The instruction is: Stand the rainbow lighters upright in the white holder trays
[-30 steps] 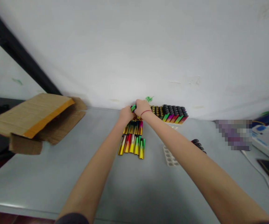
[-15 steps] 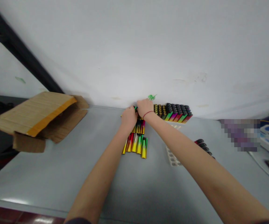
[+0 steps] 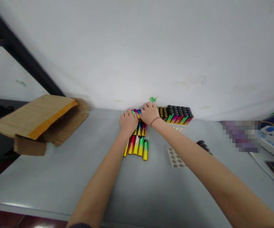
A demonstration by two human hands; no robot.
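My left hand [image 3: 128, 121] curls its fingers over the left side of a group of shiny multicoloured tubes [image 3: 135, 112] near the wall. From the other side, my right hand [image 3: 150, 112], with a red string at the wrist, closes over the same group. The fingertips and part of the tubes are hidden. Nearer to me lie rows of shiny tubes [image 3: 136, 146], fading from red or green to gold. Just right of my right hand stands a block of upright tubes [image 3: 180, 114], many with black ends, others with gold ends.
An open cardboard box [image 3: 35, 117] lies on the left of the grey table [image 3: 80, 177]. A white tray with holes [image 3: 175, 158] is partly under my right forearm, beside black-ended pieces [image 3: 203, 145]. A white power strip [image 3: 273, 142] and a cable are at the right.
Both hands have spread slightly apart, uncovering coloured tubes between them. A dark-and-green piece seen earlier at my left fingertips no longer shows there. The view has shifted slightly.
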